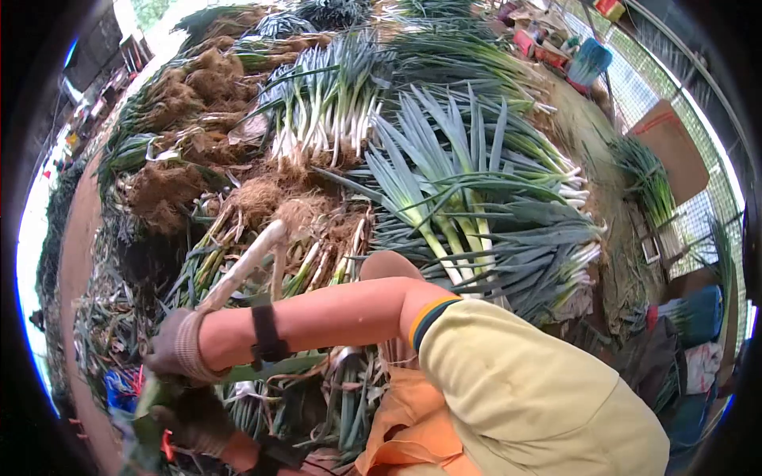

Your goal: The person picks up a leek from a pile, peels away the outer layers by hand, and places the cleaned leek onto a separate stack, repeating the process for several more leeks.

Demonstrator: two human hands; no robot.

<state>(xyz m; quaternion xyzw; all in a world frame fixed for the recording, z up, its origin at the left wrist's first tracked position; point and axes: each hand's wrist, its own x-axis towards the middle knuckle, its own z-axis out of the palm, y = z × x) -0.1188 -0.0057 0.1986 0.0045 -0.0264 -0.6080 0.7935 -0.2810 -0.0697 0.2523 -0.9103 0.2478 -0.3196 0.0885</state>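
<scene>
At the lower left, my right hand point(175, 349) wears a dark knitted-cuff glove and is closed round a leek. The leek's long pale stalk point(248, 260) slants up and right past my wrist. Its green leaves point(149, 397) hang down at the left, blurred. Just below, my gloved left hand point(194, 422) is curled against those leaves, its fingers partly hidden. A small red piece point(167, 446) shows beside it. My right forearm, with a black wristband point(267, 332), crosses in front of me. Loose leeks point(349, 397) lie under the arm.
Trimmed leeks point(452, 174) with clean white ends lie in a large heap ahead and right. Upright leeks point(325, 107) stand behind. Rooty, soil-brown leeks point(214, 79) are piled at the left. A cardboard sheet point(668, 151) and a blue container point(698, 309) are at the right.
</scene>
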